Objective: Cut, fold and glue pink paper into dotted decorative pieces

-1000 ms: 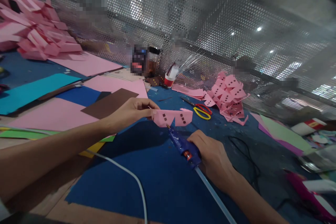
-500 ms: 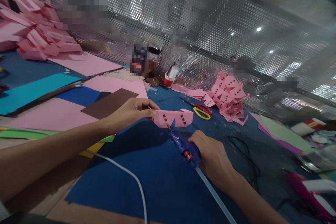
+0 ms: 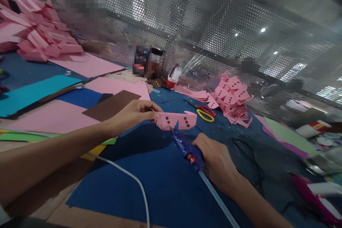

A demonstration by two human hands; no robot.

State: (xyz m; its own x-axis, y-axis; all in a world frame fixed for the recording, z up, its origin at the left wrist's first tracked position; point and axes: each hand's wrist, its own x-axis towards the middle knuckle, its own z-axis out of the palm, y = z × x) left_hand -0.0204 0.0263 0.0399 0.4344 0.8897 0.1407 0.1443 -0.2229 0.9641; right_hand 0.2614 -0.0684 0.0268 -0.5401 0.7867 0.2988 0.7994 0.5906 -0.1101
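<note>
My left hand (image 3: 136, 114) pinches the left end of a folded pink paper cutout (image 3: 176, 119) with small dark squares on it, held above the dark blue sheet. My right hand (image 3: 216, 155) is wrapped round a blue glue gun (image 3: 188, 149). The gun's tip meets or nearly meets the cutout's lower edge, near the left group of squares; I cannot tell whether they touch. A long translucent glue stick (image 3: 217, 196) sticks out of the gun's back end. The fingers on the far side of the gun are hidden.
Red-and-yellow-handled scissors (image 3: 205, 113) lie beyond the cutout, near a pile of similar pink cutouts (image 3: 232, 96). A white cable (image 3: 133, 178) crosses the dark blue sheet (image 3: 117, 192). Brown card (image 3: 112, 105) lies at left. A paper cup (image 3: 173, 78) stands by the perforated metal panel (image 3: 213, 35).
</note>
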